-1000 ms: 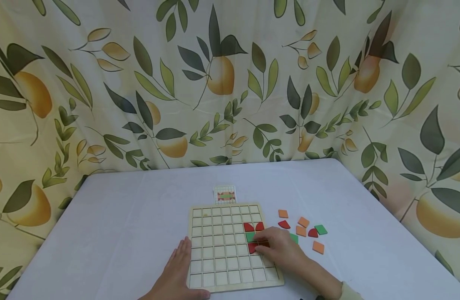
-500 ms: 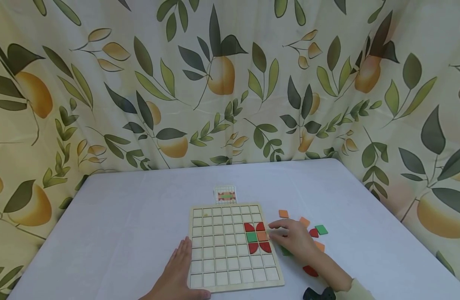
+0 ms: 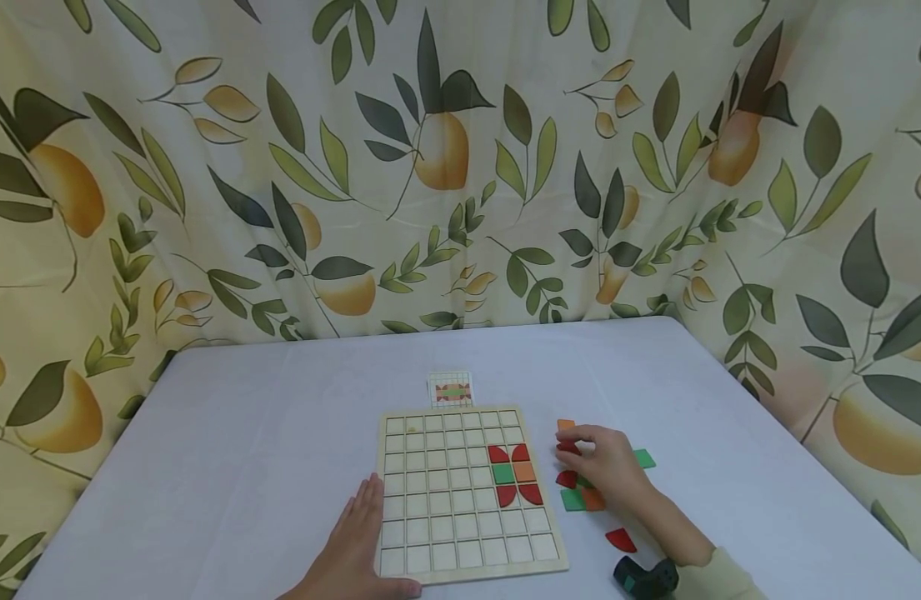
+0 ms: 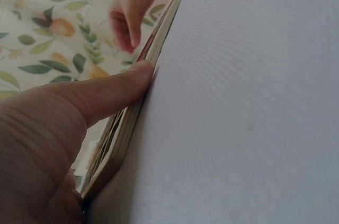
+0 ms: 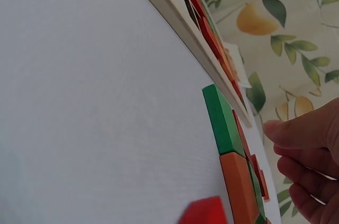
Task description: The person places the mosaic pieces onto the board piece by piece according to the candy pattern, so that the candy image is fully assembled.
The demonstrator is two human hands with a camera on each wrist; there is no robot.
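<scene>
A pale wooden grid board [image 3: 445, 504] lies on the table; near its right edge sit several red rounded tiles [image 3: 531, 495], a green square tile [image 3: 503, 473] and an orange square tile [image 3: 524, 472]. My left hand [image 3: 355, 542] rests around the near left corner, straight fingers along the left edge and thumb [image 4: 127, 80] on the near edge. To the right of the board, my right hand [image 3: 610, 471] hovers over loose tiles, fingertips by a red tile [image 3: 568, 447]. Thumb and fingers are loosely bent, with nothing seen between them in the right wrist view.
A small pattern card [image 3: 451, 390] lies behind the board. Loose green [image 3: 573, 500], orange [image 3: 593, 499] and red tiles [image 3: 621, 540] lie on the white-covered table [image 3: 265, 433]; the right hand hides some. A black device [image 3: 645, 577] sits at the right wrist. A fruit-print curtain [image 3: 460, 250] hangs behind.
My right hand has let go of the orange square tile in the board and moved right, over the loose tiles. My left hand stays at the board's corner.
</scene>
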